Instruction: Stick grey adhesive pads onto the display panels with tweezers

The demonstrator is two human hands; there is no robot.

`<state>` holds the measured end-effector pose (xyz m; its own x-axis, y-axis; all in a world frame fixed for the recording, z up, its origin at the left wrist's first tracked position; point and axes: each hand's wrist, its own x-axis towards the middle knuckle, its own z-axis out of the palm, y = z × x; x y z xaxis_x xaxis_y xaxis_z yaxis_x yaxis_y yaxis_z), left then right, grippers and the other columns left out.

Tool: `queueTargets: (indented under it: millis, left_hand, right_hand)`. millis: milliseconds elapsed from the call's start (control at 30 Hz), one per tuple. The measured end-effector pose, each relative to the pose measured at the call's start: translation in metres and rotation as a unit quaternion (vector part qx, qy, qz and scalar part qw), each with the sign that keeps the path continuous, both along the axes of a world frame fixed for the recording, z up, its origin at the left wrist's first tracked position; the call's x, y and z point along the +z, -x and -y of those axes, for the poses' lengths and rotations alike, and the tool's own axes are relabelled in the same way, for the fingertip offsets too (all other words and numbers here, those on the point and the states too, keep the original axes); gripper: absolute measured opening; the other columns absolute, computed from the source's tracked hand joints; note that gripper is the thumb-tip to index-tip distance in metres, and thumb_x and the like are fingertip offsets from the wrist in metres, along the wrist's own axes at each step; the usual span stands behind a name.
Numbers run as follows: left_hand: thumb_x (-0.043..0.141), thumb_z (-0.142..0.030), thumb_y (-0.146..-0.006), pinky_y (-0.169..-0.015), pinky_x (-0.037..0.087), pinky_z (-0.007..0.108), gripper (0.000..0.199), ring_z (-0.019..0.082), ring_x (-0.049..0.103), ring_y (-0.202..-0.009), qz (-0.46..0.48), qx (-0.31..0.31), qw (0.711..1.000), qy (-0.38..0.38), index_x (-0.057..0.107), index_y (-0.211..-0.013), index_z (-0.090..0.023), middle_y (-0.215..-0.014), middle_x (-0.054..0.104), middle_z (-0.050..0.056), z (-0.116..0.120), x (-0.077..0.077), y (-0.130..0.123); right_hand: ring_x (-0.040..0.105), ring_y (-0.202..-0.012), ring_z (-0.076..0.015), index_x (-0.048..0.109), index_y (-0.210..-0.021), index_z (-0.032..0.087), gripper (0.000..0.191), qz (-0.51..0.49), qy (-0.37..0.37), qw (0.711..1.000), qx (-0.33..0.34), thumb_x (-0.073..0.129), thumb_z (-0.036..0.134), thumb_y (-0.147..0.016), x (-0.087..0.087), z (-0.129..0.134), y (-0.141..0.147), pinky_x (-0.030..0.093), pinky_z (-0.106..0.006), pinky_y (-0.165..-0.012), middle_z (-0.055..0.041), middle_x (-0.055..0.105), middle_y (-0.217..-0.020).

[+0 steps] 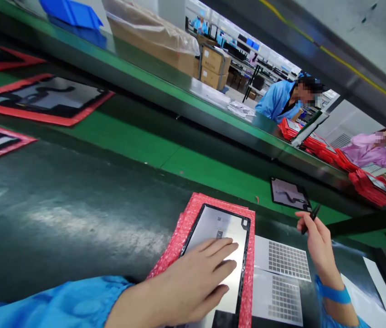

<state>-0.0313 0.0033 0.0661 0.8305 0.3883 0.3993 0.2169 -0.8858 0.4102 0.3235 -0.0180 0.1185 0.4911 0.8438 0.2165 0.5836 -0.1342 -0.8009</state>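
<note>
A flat silver panel with a black frame (229,228) lies on pink bubble wrap (247,282) at the lower centre. My left hand (203,278) rests flat across the panel, fingers apart and pointing right. Raised over the bench at the right, my right hand (316,232) pinches a thin black tool (312,218), perhaps tweezers. Below and left of that hand lie two white sheets with grids of small grey squares, one farther back (288,259) and one nearer (283,298).
Several panels on red wrap (73,119) lie at the left. Another panel (290,193) sits on the green strip behind my right hand. A raised shelf (165,77) crosses the view, holding a blue bin (73,14) and red-wrapped stacks (370,189). People work beyond it.
</note>
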Motion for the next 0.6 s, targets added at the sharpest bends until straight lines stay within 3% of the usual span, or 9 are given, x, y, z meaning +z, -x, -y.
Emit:
queueTargets:
  millis: [100, 200, 267, 400, 433, 500, 567, 600]
  left_hand:
    - [0.059, -0.025, -0.1, -0.117, 0.05, 0.048, 0.03, 0.033, 0.054, -0.142, 0.004, 0.011, 1.0, -0.007, 0.068, -0.128, -0.018, -0.15, 0.061, 0.013, 0.001, 0.001, 0.001]
    - [0.06, -0.024, -0.099, -0.115, 0.052, 0.048, 0.029, 0.032, 0.056, -0.141, 0.005, 0.018, 1.0, -0.01, 0.069, -0.126, -0.019, -0.15, 0.062, 0.013, 0.001, 0.003, 0.002]
    - [0.059, -0.022, -0.099, -0.115, 0.054, 0.047, 0.029, 0.031, 0.057, -0.14, 0.004, 0.016, 1.0, -0.012, 0.069, -0.127, -0.019, -0.149, 0.062, 0.012, 0.0, 0.004, 0.002]
    - [0.056, -0.019, -0.1, -0.116, 0.054, 0.045, 0.03, 0.028, 0.056, -0.141, 0.008, 0.022, 1.0, -0.011, 0.068, -0.127, -0.02, -0.149, 0.063, 0.01, 0.001, 0.006, 0.0]
    - [0.055, -0.018, -0.1, -0.116, 0.055, 0.045, 0.031, 0.028, 0.056, -0.141, 0.006, 0.024, 1.0, -0.013, 0.068, -0.127, -0.02, -0.149, 0.063, 0.01, 0.001, 0.007, 0.0]
    - [0.054, -0.017, -0.099, -0.114, 0.056, 0.045, 0.033, 0.029, 0.057, -0.141, -0.008, 0.022, 0.999, -0.025, 0.068, -0.129, -0.019, -0.15, 0.062, 0.01, 0.001, 0.008, 0.001]
    - [0.055, -0.015, -0.098, -0.113, 0.058, 0.046, 0.036, 0.03, 0.056, -0.142, -0.026, 0.018, 0.999, -0.036, 0.067, -0.132, -0.018, -0.152, 0.061, 0.011, 0.001, 0.008, 0.003]
    - [0.056, -0.015, -0.097, -0.112, 0.058, 0.045, 0.037, 0.03, 0.056, -0.143, -0.03, 0.018, 0.999, -0.038, 0.067, -0.133, -0.019, -0.153, 0.061, 0.011, 0.0, 0.008, 0.003]
  right_hand:
    - [0.056, -0.072, -0.0221, 0.08, -0.091, 0.019, 0.056, -0.033, 0.014, 0.999, -0.011, 0.059, 0.071, -0.098, -0.021, 0.029, 0.003, 0.046, -0.033, -0.065, -0.0028, 0.06, -0.073]
    - [0.05, -0.056, -0.019, 0.076, -0.103, 0.018, 0.052, -0.093, 0.028, 0.995, -0.004, 0.063, 0.069, -0.098, -0.045, 0.044, 0.006, 0.042, -0.032, -0.054, 0.0024, 0.054, -0.06]
    - [0.055, -0.056, -0.0198, 0.07, -0.11, 0.02, 0.05, -0.133, 0.03, 0.991, 0.009, 0.063, 0.068, -0.098, -0.059, 0.048, 0.008, 0.046, -0.033, -0.053, 0.0012, 0.061, -0.063]
    - [0.063, -0.063, -0.0198, 0.068, -0.094, 0.02, 0.045, -0.172, 0.032, 0.984, 0.031, 0.062, 0.065, -0.101, -0.073, 0.053, 0.008, 0.052, -0.034, -0.058, -0.0052, 0.071, -0.079]
    - [0.063, -0.064, -0.0193, 0.069, -0.097, 0.02, 0.043, -0.175, 0.032, 0.983, 0.033, 0.063, 0.063, -0.101, -0.074, 0.054, 0.008, 0.052, -0.033, -0.058, -0.0048, 0.072, -0.08]
    - [0.059, -0.058, -0.0179, 0.067, -0.126, 0.022, 0.045, -0.18, 0.026, 0.983, 0.017, 0.069, 0.058, -0.1, -0.075, 0.056, 0.009, 0.049, -0.03, -0.051, 0.0007, 0.067, -0.072]
    - [0.051, -0.048, -0.0171, 0.045, -0.158, 0.027, 0.072, -0.186, 0.025, 0.982, -0.009, 0.074, 0.054, -0.098, -0.075, 0.058, 0.011, 0.043, -0.027, -0.041, 0.0076, 0.059, -0.06]
    - [0.048, -0.044, -0.0167, 0.039, -0.163, 0.029, 0.08, -0.192, 0.027, 0.981, -0.017, 0.076, 0.054, -0.096, -0.074, 0.058, 0.013, 0.04, -0.026, -0.038, 0.009, 0.057, -0.057]
